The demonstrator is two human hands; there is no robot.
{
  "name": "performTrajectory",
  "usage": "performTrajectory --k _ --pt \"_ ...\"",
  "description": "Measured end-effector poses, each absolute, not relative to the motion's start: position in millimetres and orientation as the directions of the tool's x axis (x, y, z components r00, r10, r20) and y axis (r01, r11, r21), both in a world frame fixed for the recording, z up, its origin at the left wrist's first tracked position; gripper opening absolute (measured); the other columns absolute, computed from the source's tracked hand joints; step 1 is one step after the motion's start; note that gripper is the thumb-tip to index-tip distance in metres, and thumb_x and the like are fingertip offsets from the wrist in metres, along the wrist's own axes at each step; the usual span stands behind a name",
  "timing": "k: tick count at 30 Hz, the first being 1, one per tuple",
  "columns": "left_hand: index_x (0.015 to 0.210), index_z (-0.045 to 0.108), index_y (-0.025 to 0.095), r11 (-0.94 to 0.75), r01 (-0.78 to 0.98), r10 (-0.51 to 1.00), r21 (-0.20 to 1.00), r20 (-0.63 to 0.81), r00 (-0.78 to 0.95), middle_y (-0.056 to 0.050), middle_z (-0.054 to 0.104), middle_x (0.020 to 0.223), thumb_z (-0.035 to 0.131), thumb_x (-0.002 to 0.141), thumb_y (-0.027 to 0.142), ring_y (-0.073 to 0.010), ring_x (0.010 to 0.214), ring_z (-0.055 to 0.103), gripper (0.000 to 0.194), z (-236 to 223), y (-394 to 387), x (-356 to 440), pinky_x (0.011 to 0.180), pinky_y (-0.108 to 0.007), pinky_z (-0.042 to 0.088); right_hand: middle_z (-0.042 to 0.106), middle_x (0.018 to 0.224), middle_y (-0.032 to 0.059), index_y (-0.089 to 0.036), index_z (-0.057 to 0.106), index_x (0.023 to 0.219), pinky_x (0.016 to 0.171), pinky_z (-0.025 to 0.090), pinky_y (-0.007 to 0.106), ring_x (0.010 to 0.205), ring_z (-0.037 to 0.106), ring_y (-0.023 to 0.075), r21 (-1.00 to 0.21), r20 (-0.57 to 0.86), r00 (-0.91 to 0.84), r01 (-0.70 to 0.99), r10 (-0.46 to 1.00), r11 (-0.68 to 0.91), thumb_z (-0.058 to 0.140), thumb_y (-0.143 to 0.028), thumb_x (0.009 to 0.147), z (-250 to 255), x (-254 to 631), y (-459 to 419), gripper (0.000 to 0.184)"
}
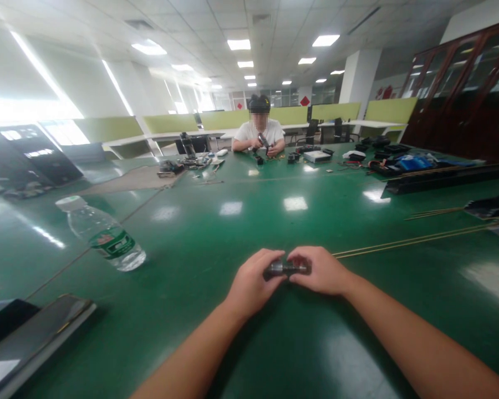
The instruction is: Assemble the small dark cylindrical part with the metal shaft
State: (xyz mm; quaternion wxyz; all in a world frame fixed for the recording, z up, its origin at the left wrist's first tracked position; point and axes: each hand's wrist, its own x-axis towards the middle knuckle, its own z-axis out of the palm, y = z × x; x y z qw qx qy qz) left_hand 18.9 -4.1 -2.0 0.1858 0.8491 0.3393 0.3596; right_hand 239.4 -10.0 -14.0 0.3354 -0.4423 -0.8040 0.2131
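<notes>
Both hands meet over the green table around a dark, shiny cylindrical part. It lies roughly sideways, thicker at its left end and narrower in the middle. My left hand grips the thick end, thumb below and fingers above. Around the right end curve the thumb and fingers of my right hand. The fingers cover much of both ends, and blur keeps me from telling the part's exact kind.
A water bottle stands at the left, looking tilted. A dark notebook lies at the near left. Thin rods stretch to the right. Across the table sits a person holding a dark tool, among scattered parts and a blue bundle.
</notes>
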Motion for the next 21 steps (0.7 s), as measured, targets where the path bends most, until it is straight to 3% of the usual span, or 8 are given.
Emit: performTrajectory --k 8,21 --pt "0.097 0.063 0.021 -0.684 0.448 0.728 0.576 0.491 0.479 -0.002 0.066 0.094 0.071 0.078 0.013 -0.0169 0.087 0.061 0.023 -3.2 -4.5 20.0 0.078 -0.029 0.048 0.069 0.088 0.0025 -0.02 0.068 0.098 0.072 0.047 0.028 0.077 0.062 0.0175 -0.616 0.417 -0.426 0.517 0.803 0.594 0.073 -0.017 0.072 -11.1 237.8 -13.7 0.028" --pt "0.098 0.064 0.021 -0.704 0.407 0.706 0.582 0.513 0.487 -0.004 0.067 0.095 0.069 0.079 0.018 -0.0178 0.086 0.063 0.019 -1.9 -4.1 20.8 0.078 -0.029 0.05 0.068 0.088 0.0023 -0.02 0.067 0.095 0.07 0.047 0.027 0.076 0.061 0.0166 -0.606 0.48 -0.414 0.481 0.773 0.634 0.068 -0.013 0.074 -6.7 234.8 -17.1 0.022"
